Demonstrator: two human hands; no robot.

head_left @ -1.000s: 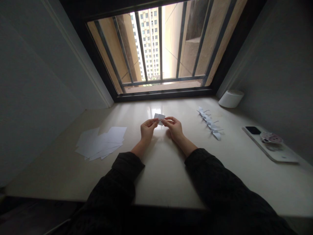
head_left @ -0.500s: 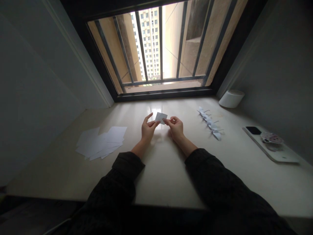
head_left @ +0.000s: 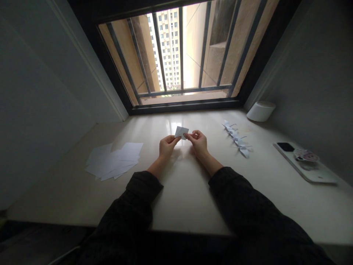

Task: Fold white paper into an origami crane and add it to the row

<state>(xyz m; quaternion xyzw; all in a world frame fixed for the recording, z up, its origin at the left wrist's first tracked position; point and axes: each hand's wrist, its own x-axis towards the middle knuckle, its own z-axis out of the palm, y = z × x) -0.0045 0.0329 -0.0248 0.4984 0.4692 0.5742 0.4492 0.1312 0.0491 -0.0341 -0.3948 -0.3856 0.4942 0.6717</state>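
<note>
Between my hands is a small folded piece of white paper (head_left: pixel 181 131), held up just above the pale sill. My left hand (head_left: pixel 167 145) pinches its lower left edge between thumb and fingers. On the other side, my right hand (head_left: pixel 199 142) grips the lower right edge, thumb and index finger pressed together. Off to the right lie several folded paper cranes (head_left: pixel 235 139) in a slanting row. Loose sheets of white paper (head_left: pixel 114 161) are spread in an overlapping pile at the left.
A white phone (head_left: pixel 306 167) with a round grip on its back lies at the far right. Behind it, by the wall, stands a white cylindrical object (head_left: pixel 260 111). The barred window (head_left: pixel 182 106) rises along the back of the sill (head_left: pixel 187 198).
My left index finger, raised before, has come down and curled in against the paper. The paper and my right hand have hardly moved.
</note>
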